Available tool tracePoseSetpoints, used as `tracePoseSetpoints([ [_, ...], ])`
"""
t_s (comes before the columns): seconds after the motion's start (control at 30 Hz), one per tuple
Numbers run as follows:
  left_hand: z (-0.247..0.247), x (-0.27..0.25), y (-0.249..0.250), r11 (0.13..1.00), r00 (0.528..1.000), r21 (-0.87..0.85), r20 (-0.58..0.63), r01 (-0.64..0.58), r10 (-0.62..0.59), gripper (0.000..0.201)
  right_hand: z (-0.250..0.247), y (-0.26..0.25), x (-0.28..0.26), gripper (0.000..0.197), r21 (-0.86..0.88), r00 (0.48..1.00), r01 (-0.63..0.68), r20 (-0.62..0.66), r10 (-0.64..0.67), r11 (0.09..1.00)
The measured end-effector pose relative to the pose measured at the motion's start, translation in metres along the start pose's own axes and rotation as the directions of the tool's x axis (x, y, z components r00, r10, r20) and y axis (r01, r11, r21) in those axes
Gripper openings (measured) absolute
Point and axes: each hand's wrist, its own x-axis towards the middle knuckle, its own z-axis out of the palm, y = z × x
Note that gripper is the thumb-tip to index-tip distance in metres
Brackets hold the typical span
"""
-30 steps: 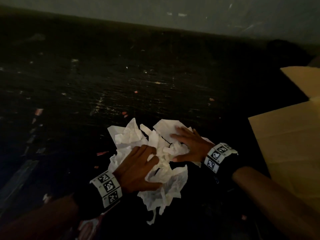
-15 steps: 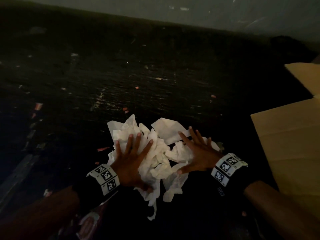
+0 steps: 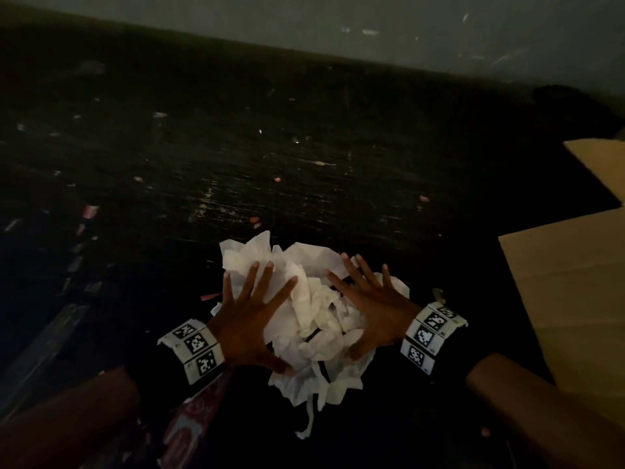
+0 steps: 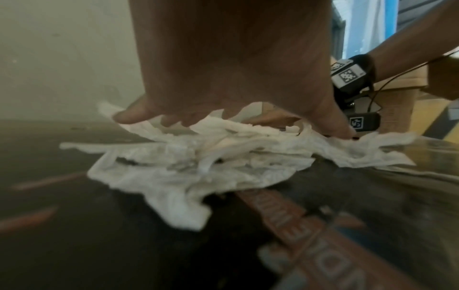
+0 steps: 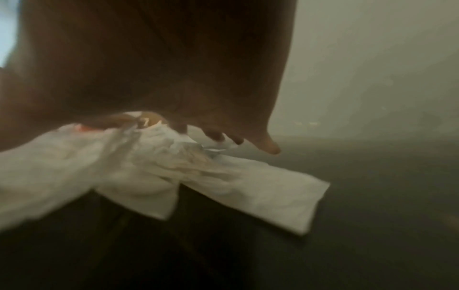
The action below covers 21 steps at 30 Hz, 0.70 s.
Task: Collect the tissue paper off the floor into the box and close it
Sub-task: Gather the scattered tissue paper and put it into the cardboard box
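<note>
A heap of crumpled white tissue paper [image 3: 314, 316] lies on the dark floor [image 3: 236, 147] in front of me. My left hand [image 3: 252, 316] lies flat on the heap's left side with its fingers spread. My right hand [image 3: 370, 306] rests on the right side, fingers spread too. In the left wrist view the left hand [image 4: 231, 109] presses down on the tissue paper [image 4: 198, 162]. The right wrist view shows the right hand [image 5: 198, 121] on top of the tissue paper [image 5: 149, 176], blurred. The cardboard box [image 3: 571, 299] stands at the right, its flaps open.
A grey wall [image 3: 372, 22] runs along the far edge of the floor. Small scraps and specks dot the floor [image 3: 277, 179]. A printed reddish wrapper [image 3: 192, 421] lies under my left wrist. The box flap [image 3: 602, 164] reaches toward the upper right.
My left hand has uncurled from gripping the tissue and now lies flat and spread. Both hands have drawn the heap slightly closer together and toward me.
</note>
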Motion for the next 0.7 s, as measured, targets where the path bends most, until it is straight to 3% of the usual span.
tracePoseSetpoints([
  [0.1,0.008,0.006,0.002,0.998,0.997,-0.006,0.046,0.063,-0.063,0.139,0.001,-0.005,0.003,0.146,-0.054,0.999,0.04,0.009,-0.039,0.998],
  [0.23,0.012,0.009,0.007,0.999,0.999,-0.008,0.031,0.032,-0.031,0.133,0.01,-0.018,0.009,0.144,-0.053,0.997,0.072,-0.005,-0.072,0.996],
  [0.47,0.018,0.004,0.008,0.997,0.994,-0.07,0.095,-0.041,0.047,0.113,0.025,-0.026,0.012,0.112,-0.024,0.99,0.126,-0.059,-0.127,0.992],
  [0.6,0.012,-0.006,0.016,0.992,0.988,-0.093,0.12,-0.087,0.098,0.123,0.034,-0.031,0.002,0.094,0.112,0.982,0.158,-0.12,-0.144,0.981],
  [0.7,0.008,-0.017,0.024,0.986,0.995,-0.143,0.042,-0.083,0.09,0.09,0.035,-0.039,-0.007,0.083,0.118,0.978,0.14,-0.169,-0.119,0.983],
])
